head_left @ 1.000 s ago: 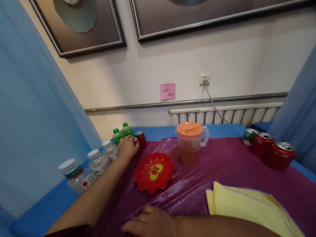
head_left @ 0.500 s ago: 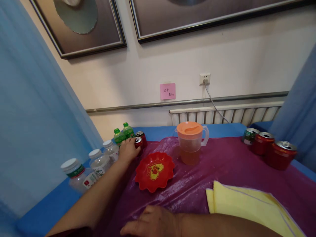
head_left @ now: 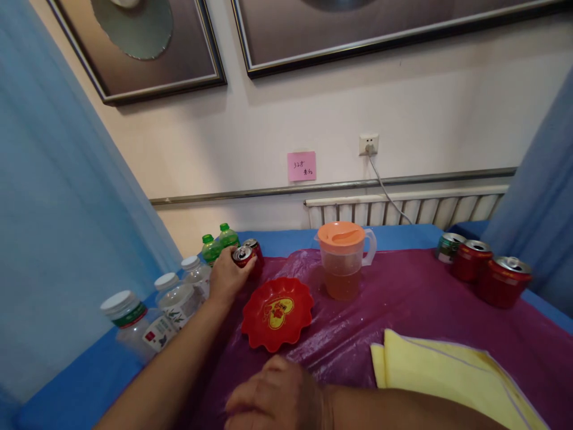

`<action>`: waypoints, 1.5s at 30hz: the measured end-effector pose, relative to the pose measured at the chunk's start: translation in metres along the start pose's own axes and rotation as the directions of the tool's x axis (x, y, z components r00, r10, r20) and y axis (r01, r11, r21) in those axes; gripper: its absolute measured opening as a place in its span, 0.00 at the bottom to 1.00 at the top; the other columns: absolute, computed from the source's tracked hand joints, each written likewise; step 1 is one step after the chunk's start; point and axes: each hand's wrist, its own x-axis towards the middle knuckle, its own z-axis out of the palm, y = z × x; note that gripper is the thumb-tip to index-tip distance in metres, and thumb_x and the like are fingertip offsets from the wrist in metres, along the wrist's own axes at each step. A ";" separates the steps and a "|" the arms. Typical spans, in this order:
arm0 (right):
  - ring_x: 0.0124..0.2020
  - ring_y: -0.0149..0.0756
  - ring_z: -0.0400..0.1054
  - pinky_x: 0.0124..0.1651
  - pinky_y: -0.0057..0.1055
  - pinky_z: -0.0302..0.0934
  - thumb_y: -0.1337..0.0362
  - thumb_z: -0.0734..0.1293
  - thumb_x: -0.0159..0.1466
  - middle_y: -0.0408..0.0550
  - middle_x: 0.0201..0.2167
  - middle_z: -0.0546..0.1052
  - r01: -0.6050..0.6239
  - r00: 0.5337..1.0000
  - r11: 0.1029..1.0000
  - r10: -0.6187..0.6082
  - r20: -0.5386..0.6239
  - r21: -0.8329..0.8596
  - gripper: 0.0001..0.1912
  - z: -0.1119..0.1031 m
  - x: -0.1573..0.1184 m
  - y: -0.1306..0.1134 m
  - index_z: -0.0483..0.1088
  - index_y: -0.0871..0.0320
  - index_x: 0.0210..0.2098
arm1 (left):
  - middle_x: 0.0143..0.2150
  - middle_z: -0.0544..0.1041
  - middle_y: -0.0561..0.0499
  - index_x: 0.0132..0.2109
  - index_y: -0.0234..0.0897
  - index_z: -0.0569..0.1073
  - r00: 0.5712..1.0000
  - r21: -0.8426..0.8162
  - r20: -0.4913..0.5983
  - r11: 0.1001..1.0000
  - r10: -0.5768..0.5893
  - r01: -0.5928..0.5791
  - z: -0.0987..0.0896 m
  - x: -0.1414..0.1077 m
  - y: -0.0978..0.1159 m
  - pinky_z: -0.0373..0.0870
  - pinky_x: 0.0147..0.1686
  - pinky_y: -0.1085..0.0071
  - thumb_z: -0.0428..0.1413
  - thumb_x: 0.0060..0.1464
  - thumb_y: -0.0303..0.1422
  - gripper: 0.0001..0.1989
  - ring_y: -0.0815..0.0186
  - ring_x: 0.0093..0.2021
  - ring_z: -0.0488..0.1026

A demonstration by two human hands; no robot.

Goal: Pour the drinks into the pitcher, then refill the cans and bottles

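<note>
My left hand is closed around a red soda can, thumb on its near right side and fingers on its left. Another red can stands just behind it. Two green-capped bottles are beyond my left fingers. Low in the view, my right hand lies over the purple table cover with fingers loosely bent and nothing visible in it. In front of that hand sits a red scalloped plate with a yellow design. A lidded pitcher of amber liquid stands farther right.
Several white-capped clear bottles line the left side beside my forearm. A folded yellow cloth lies at the front right. Red cans and a green can stand at the far right. Blue curtains hang at both sides.
My left hand has taken a fuller grip on the red can, which has shifted slightly left and shows more of its top. My right hand has moved a little to the right.
</note>
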 end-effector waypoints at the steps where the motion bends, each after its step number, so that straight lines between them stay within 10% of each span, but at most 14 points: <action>1: 0.38 0.30 0.74 0.36 0.31 0.66 0.57 0.61 0.70 0.42 0.42 0.79 -0.088 0.991 0.996 0.090 -0.097 0.018 0.10 -0.013 0.008 0.003 0.68 0.54 0.44 | 0.51 0.80 0.40 0.55 0.36 0.69 1.000 -0.023 -0.024 1.000 0.011 -0.012 -0.008 -0.003 0.007 0.73 0.48 0.60 0.59 0.56 0.49 0.27 0.50 0.50 0.78; 7: 0.63 0.50 0.62 0.62 0.53 0.61 0.61 0.71 0.61 0.61 0.61 0.67 -0.630 0.762 0.773 0.596 -0.255 -0.074 0.37 -0.061 0.029 0.040 0.54 0.58 0.65 | 0.48 0.80 0.45 0.52 0.41 0.71 0.974 -0.207 -0.131 0.956 0.183 -0.207 -0.046 -0.046 0.060 0.74 0.49 0.59 0.64 0.50 0.50 0.27 0.52 0.48 0.78; 18: 0.54 0.47 0.71 0.56 0.45 0.67 0.60 0.75 0.56 0.56 0.55 0.72 -0.769 0.502 0.540 0.841 -0.201 0.342 0.36 -0.051 0.015 0.068 0.54 0.53 0.58 | 0.61 0.74 0.40 0.61 0.38 0.67 0.955 -0.595 0.145 0.794 0.257 -0.124 -0.066 -0.074 0.086 0.67 0.60 0.52 0.66 0.47 0.49 0.38 0.48 0.59 0.72; 22: 0.55 0.43 0.71 0.58 0.43 0.66 0.58 0.76 0.56 0.54 0.56 0.72 -0.670 0.511 0.437 0.858 -0.054 0.600 0.33 -0.066 0.019 0.080 0.56 0.52 0.55 | 0.64 0.73 0.39 0.63 0.37 0.67 0.845 -0.856 0.388 0.484 0.368 0.183 -0.055 -0.070 0.067 0.66 0.62 0.53 0.64 0.52 0.49 0.36 0.47 0.63 0.70; 26: 0.54 0.43 0.72 0.57 0.44 0.66 0.58 0.74 0.60 0.53 0.56 0.72 -0.611 0.618 0.380 0.778 0.118 0.695 0.31 -0.072 0.017 0.085 0.58 0.51 0.57 | 0.61 0.76 0.40 0.59 0.37 0.72 0.750 -0.875 0.479 0.314 0.456 0.368 -0.044 -0.071 0.055 0.68 0.61 0.51 0.68 0.48 0.47 0.34 0.45 0.61 0.72; 29: 0.57 0.46 0.68 0.59 0.45 0.65 0.58 0.72 0.61 0.54 0.58 0.69 -0.626 0.675 0.532 0.736 0.054 0.571 0.29 -0.072 0.019 0.082 0.61 0.52 0.59 | 0.59 0.77 0.41 0.57 0.36 0.72 0.787 -0.888 0.455 0.276 0.416 0.367 -0.038 -0.070 0.052 0.70 0.59 0.52 0.70 0.45 0.46 0.35 0.45 0.59 0.73; 33: 0.54 0.42 0.67 0.56 0.42 0.64 0.60 0.67 0.66 0.53 0.54 0.69 -0.610 0.666 0.744 0.668 -0.333 0.273 0.19 -0.086 0.022 0.093 0.66 0.52 0.56 | 0.57 0.78 0.39 0.55 0.35 0.70 0.910 -0.886 0.345 0.399 0.229 0.235 -0.020 -0.067 0.044 0.71 0.58 0.52 0.70 0.42 0.45 0.36 0.46 0.57 0.75; 36: 0.48 0.39 0.67 0.53 0.40 0.63 0.57 0.64 0.68 0.50 0.47 0.70 -0.639 0.499 0.753 0.564 -0.658 0.161 0.13 -0.116 0.013 0.124 0.67 0.53 0.51 | 0.58 0.76 0.37 0.57 0.34 0.68 0.973 -0.812 0.201 0.575 0.111 0.102 -0.002 -0.067 0.033 0.69 0.60 0.50 0.68 0.42 0.46 0.37 0.46 0.58 0.74; 40: 0.52 0.41 0.66 0.53 0.38 0.61 0.46 0.67 0.61 0.54 0.54 0.68 -0.836 0.132 0.489 0.619 -0.774 0.249 0.26 -0.157 -0.019 0.179 0.66 0.56 0.51 | 0.58 0.77 0.38 0.58 0.35 0.69 0.988 -0.656 0.119 0.755 0.100 0.003 0.015 -0.073 0.021 0.70 0.59 0.50 0.66 0.45 0.48 0.36 0.47 0.57 0.75; 45: 0.39 0.41 0.69 0.41 0.35 0.63 0.36 0.69 0.53 0.49 0.35 0.76 -0.848 0.018 0.335 0.793 -0.609 0.412 0.30 -0.162 -0.061 0.212 0.72 0.58 0.35 | 0.57 0.78 0.40 0.60 0.35 0.69 0.976 -0.573 0.141 0.818 0.168 -0.058 0.015 -0.078 0.020 0.72 0.57 0.54 0.65 0.46 0.47 0.37 0.49 0.55 0.77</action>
